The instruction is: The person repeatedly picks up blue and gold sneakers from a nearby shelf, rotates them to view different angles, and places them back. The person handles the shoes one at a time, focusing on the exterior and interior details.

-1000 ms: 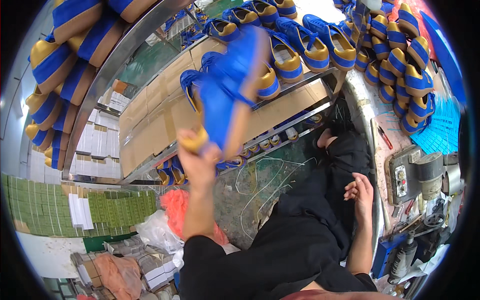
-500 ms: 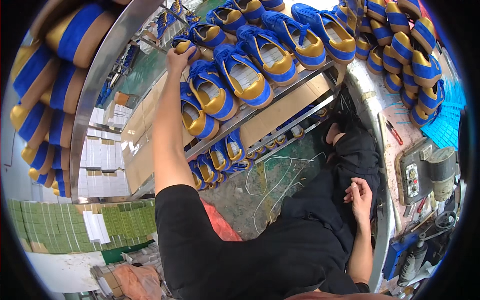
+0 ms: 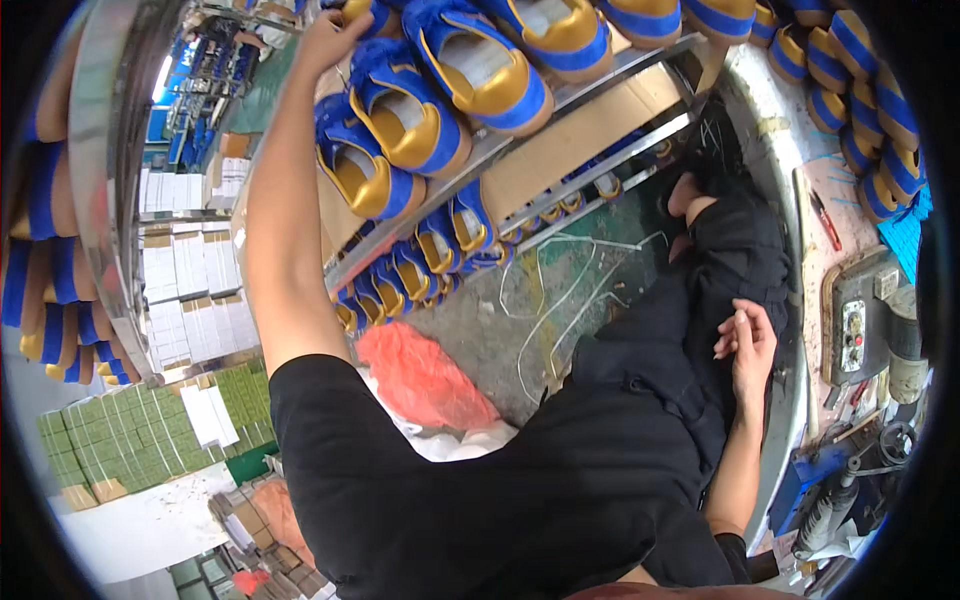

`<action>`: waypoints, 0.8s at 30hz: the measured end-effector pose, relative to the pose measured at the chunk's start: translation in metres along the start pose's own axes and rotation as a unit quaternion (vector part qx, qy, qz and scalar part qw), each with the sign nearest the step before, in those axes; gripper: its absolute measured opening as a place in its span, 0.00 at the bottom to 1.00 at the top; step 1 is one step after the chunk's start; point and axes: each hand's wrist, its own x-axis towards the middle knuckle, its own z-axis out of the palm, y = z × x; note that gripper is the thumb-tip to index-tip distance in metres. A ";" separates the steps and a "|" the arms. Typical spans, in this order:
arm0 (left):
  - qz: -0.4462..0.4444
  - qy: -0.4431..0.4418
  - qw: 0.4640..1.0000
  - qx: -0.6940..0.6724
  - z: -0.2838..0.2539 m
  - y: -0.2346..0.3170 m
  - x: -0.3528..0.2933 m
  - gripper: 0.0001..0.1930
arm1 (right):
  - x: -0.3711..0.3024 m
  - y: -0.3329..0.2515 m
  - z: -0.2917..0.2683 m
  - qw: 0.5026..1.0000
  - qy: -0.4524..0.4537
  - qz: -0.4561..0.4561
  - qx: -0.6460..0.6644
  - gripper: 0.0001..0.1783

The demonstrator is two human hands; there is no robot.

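Observation:
My left hand (image 3: pixel 330 42) reaches out to the far left of a rack shelf. Its fingers are closed on the gold heel of a blue and gold shoe (image 3: pixel 368 14), which the top of the picture partly cuts off. Just nearer on the same shelf stand more such shoes, among them a low-cut one (image 3: pixel 395 125) with a tan sole and a larger-looking one (image 3: pixel 478 70) beside it. My right hand (image 3: pixel 750 345) hovers by my dark trouser leg, fingers loosely bent and apart, holding nothing.
Below, a lower shelf carries several more shoes (image 3: pixel 435 250). A metal upright (image 3: pixel 105 190) rises at left, with white boxes (image 3: pixel 185 265) behind it. At right stand a workbench (image 3: pixel 815 270) with red-handled pliers (image 3: pixel 826 220), a grey machine (image 3: pixel 855 335) and piled shoes (image 3: pixel 890 105).
The view has shifted, so the shelf sits higher and my left hand is nearer the top edge, still at the gold-heeled shoe. My right hand keeps its place by my leg.

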 end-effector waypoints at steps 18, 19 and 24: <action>-0.209 -0.198 0.952 0.103 0.234 0.114 -0.371 0.26 | -0.008 -0.001 -0.006 1.000 -0.005 -0.001 0.013 0.12; -0.186 -0.219 0.954 0.082 0.235 0.106 -0.367 0.25 | -0.012 0.003 -0.007 1.000 -0.011 -0.004 0.017 0.12; -0.289 -0.245 0.769 -0.514 0.128 0.181 -0.351 0.19 | -0.039 0.006 -0.029 0.998 -0.031 -0.009 0.058 0.13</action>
